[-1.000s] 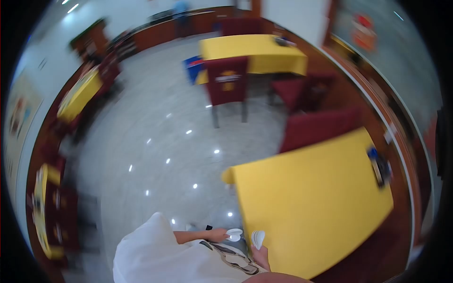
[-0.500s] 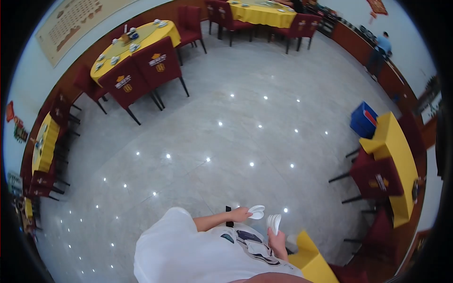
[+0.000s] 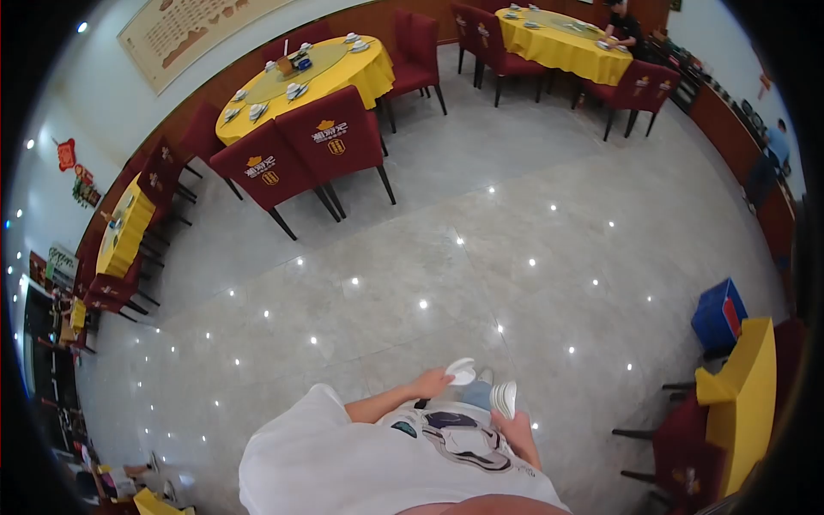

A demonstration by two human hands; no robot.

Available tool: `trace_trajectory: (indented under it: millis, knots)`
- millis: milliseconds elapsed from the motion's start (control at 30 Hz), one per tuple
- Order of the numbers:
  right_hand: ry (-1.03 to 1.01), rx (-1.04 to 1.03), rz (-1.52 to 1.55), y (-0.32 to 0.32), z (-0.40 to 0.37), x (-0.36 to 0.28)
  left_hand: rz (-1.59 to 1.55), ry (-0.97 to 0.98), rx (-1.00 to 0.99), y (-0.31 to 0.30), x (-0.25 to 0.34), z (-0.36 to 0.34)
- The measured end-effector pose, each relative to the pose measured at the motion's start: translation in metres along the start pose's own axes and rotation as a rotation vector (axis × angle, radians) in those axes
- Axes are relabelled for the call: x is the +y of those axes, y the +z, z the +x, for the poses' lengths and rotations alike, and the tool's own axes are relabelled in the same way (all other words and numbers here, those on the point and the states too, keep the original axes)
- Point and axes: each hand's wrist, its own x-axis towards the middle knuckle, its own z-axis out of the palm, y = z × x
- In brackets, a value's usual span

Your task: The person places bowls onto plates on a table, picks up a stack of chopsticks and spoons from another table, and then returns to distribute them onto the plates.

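My left hand (image 3: 432, 383) is closed around a few white soup spoons (image 3: 461, 372), their rounded ends pointing away from the fingers. Beside it, my right hand (image 3: 515, 426) grips a nested stack of several white soup spoons (image 3: 503, 397), held upright in front of my white shirt (image 3: 343, 463). A small gap separates the two bunches. The handles are mostly hidden in my fingers.
A yellow-covered round table (image 3: 339, 73) with dishes has maroon chairs (image 3: 330, 137) around it. Another person (image 3: 621, 27) leans over a farther table (image 3: 554, 43); someone in blue (image 3: 777, 146) stands by the counter. A blue crate (image 3: 719, 313) sits near a yellow-draped table (image 3: 751, 403) at right.
My view has turned and advanced, so the round tables look nearer and further right. Both hands still hold their spoons, at nearly the same height before my body.
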Motion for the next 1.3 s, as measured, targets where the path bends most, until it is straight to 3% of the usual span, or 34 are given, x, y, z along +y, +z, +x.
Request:
trace_trajectory:
  millis: [100, 167, 200, 367, 500, 600, 667, 800, 967, 1067, 1133, 1200, 1267, 1300]
  knots:
    - [0.019, -0.158, -0.055, -0.031, 0.093, -0.088, -0.034, -0.158, 0.107, -0.068, 0.024, 0.046]
    - [-0.218, -0.273, -0.250, -0.036, 0.148, -0.142, -0.243, -0.281, 0.272, -0.097, 0.024, 0.061]
    - [-0.214, -0.292, -0.271, -0.036, 0.173, -0.175, -0.264, -0.294, 0.286, -0.109, 0.023, 0.070]
    - [-0.356, -0.471, -0.414, 0.013, 0.304, -0.317, -0.497, -0.471, 0.540, -0.189, 0.013, 0.124]
    - [-0.351, -0.490, -0.421, 0.069, 0.390, -0.408, -0.624, -0.424, 0.585, -0.273, -0.012, 0.206]
    - [-0.306, -0.430, -0.242, 0.098, 0.438, -0.454, -0.509, -0.432, 0.594, -0.354, -0.024, 0.276]
    - [-0.058, -0.339, -0.237, 0.105, 0.472, -0.493, -0.430, -0.378, 0.618, -0.418, -0.017, 0.323]
    - [-0.033, -0.283, -0.221, 0.116, 0.539, -0.538, -0.439, -0.290, 0.649, -0.540, 0.004, 0.377]
    - [0.156, -0.283, -0.029, 0.127, 0.643, -0.583, -0.561, -0.207, 0.675, -0.649, 0.008, 0.446]
    - [0.193, -0.274, -0.043, 0.132, 0.718, -0.625, -0.658, -0.239, 0.667, -0.708, -0.006, 0.508]
    - [0.212, -0.317, -0.039, 0.131, 0.778, -0.655, -0.496, -0.248, 0.764, -0.743, -0.021, 0.554]
    - [0.211, -0.369, -0.050, 0.137, 0.848, -0.694, -0.586, -0.207, 0.872, -0.783, -0.025, 0.593]
    - [0.033, -0.314, -0.288, 0.155, 0.906, -0.745, -0.668, -0.172, 0.980, -0.831, -0.020, 0.622]
    - [0.038, -0.336, -0.295, 0.166, 0.930, -0.772, -0.791, -0.292, 0.964, -0.854, -0.017, 0.631]
